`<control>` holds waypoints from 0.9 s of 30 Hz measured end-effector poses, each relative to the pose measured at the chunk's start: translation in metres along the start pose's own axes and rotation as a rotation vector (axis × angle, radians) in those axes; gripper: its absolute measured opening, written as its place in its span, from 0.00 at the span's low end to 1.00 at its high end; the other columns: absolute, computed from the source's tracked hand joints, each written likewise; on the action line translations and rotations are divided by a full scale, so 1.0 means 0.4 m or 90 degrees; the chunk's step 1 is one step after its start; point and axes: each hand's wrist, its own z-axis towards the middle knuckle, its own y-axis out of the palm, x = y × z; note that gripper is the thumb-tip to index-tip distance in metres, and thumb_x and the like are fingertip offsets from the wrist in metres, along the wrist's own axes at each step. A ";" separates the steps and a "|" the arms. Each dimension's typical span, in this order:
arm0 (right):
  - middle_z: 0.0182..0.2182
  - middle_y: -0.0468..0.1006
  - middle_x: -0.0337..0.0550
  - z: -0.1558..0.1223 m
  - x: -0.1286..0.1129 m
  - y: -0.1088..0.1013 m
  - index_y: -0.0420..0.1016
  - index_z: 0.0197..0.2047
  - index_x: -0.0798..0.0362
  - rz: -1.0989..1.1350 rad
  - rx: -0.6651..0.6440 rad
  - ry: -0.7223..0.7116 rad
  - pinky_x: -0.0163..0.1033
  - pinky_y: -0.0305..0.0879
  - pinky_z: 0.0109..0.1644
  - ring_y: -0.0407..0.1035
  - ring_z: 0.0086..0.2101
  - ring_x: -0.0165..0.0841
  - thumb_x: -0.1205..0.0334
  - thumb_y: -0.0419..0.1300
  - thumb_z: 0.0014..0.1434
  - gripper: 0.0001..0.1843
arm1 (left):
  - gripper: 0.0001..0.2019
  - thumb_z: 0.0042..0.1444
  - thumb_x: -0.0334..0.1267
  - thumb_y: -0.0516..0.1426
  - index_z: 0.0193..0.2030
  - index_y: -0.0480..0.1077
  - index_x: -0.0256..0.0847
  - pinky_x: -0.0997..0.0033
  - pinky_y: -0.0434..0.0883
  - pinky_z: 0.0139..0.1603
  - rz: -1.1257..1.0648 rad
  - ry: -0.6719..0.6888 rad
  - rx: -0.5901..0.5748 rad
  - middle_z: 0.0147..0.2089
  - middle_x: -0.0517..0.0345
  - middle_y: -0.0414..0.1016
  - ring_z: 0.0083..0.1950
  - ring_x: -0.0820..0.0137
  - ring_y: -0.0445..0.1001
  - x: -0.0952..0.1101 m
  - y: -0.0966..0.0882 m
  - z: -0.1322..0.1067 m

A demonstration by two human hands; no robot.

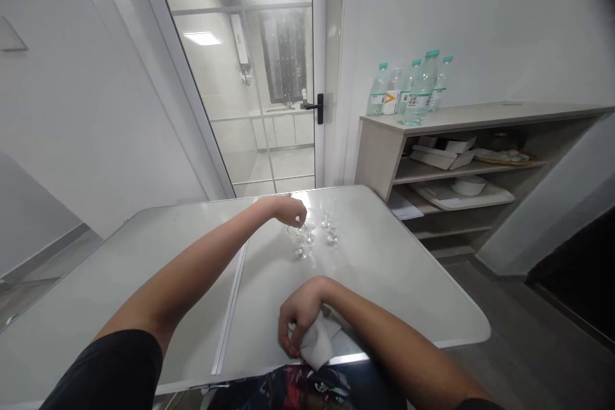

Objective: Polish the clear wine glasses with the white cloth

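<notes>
My left hand [291,210] reaches across the table with curled fingers, pinching the rim of a clear glass [296,230]. This glass seems to be stemmed, though its outline is hard to make out against the pale tabletop. Several more small clear glass pieces stand close beside it, among them one glass [332,237] to the right. Near the table's front edge, my right hand [302,314] is bent down and closed on a crumpled white cloth [318,341]. Part of the cloth lies under my right wrist.
The pale table [269,295] has a metal seam [233,301] running through it. Beyond it is a glass door [283,64] with a black handle [319,109]. At the right, a shelf unit [379,154] carries several plastic bottles [418,96], with boxes and a white bowl [468,186] inside.
</notes>
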 end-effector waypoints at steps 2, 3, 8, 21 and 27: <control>0.33 0.84 0.36 0.000 0.005 0.000 0.83 0.34 0.56 -0.003 -0.002 -0.007 0.29 0.67 0.48 0.76 0.37 0.30 0.64 0.72 0.54 0.05 | 0.02 0.48 0.42 0.66 0.29 0.80 0.51 0.46 0.52 0.73 -0.010 0.009 0.007 0.40 0.58 0.84 0.48 0.60 0.77 -0.013 0.001 -0.011; 0.33 0.83 0.36 0.001 0.008 0.000 0.83 0.34 0.56 -0.004 -0.003 -0.012 0.29 0.67 0.48 0.76 0.38 0.31 0.63 0.72 0.53 0.06 | 0.01 0.48 0.41 0.65 0.29 0.80 0.51 0.49 0.55 0.71 -0.014 0.015 0.010 0.41 0.58 0.84 0.48 0.60 0.78 -0.019 0.001 -0.018; 0.33 0.83 0.38 0.002 0.024 0.000 0.83 0.35 0.57 -0.013 -0.003 -0.034 0.30 0.66 0.46 0.75 0.38 0.31 0.61 0.71 0.55 0.08 | 0.04 0.49 0.36 0.64 0.32 0.80 0.49 0.62 0.69 0.56 -0.038 0.016 0.001 0.43 0.57 0.84 0.44 0.62 0.78 -0.054 0.001 -0.058; 0.34 0.82 0.41 -0.009 0.014 0.012 0.82 0.36 0.57 -0.039 0.022 -0.033 0.33 0.66 0.44 0.75 0.37 0.33 0.60 0.68 0.55 0.08 | 0.10 0.54 0.39 0.62 0.43 0.82 0.46 0.71 0.70 0.46 -0.044 -0.097 0.035 0.46 0.54 0.83 0.44 0.66 0.79 -0.247 -0.055 -0.338; 0.34 0.82 0.40 -0.007 0.022 0.011 0.82 0.37 0.57 -0.048 0.016 -0.042 0.34 0.66 0.43 0.74 0.37 0.32 0.58 0.67 0.57 0.10 | 0.13 0.57 0.40 0.59 0.46 0.80 0.42 0.71 0.69 0.49 0.041 -0.237 -0.012 0.52 0.51 0.82 0.49 0.65 0.78 -0.362 -0.062 -0.491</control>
